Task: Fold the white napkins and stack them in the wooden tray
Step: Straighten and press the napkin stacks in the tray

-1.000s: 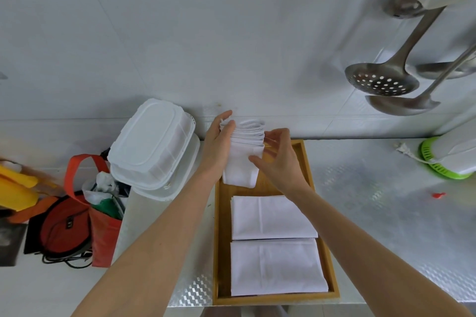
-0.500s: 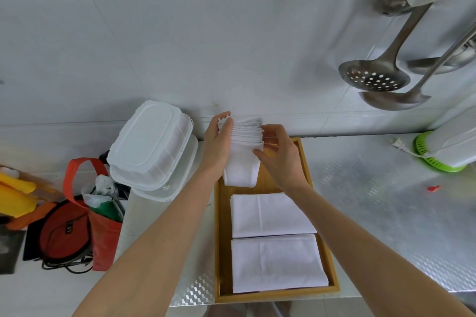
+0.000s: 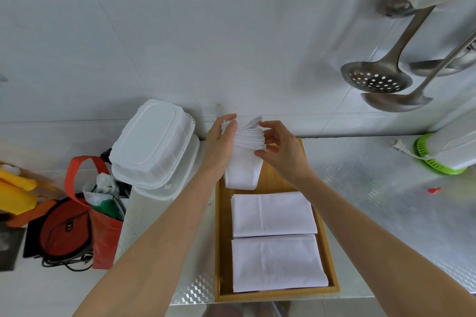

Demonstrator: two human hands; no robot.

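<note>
A bundle of folded white napkins (image 3: pixel 244 154) stands upright at the centre of the frame, over the far end of the wooden tray (image 3: pixel 331 262), with its lower edge hanging down toward the tray floor. The left hand (image 3: pixel 219 147) grips the bundle's left side, thumb across the top edges and fingers (image 3: pixel 226 121) curled behind the layered folds. The right hand (image 3: pixel 280 152) holds the right side, its fingers (image 3: pixel 268 127) bent and pinching the stacked edges, the thumb pressing near the lower corner of the folds. Below the hands, two flat napkin stacks lie in the tray: the middle stack (image 3: pixel 274 215) and the near stack (image 3: pixel 278 262), edge to edge. The tray rests on the metal desk (image 3: pixel 386 188) in the lower middle of the frame. Left of the tray a white lidded container (image 3: pixel 152 144) sits tilted, and a red bag (image 3: pixel 103 229) stands at lower left. Steel ladles (image 3: pixel 378 80) hang at upper right.
</note>
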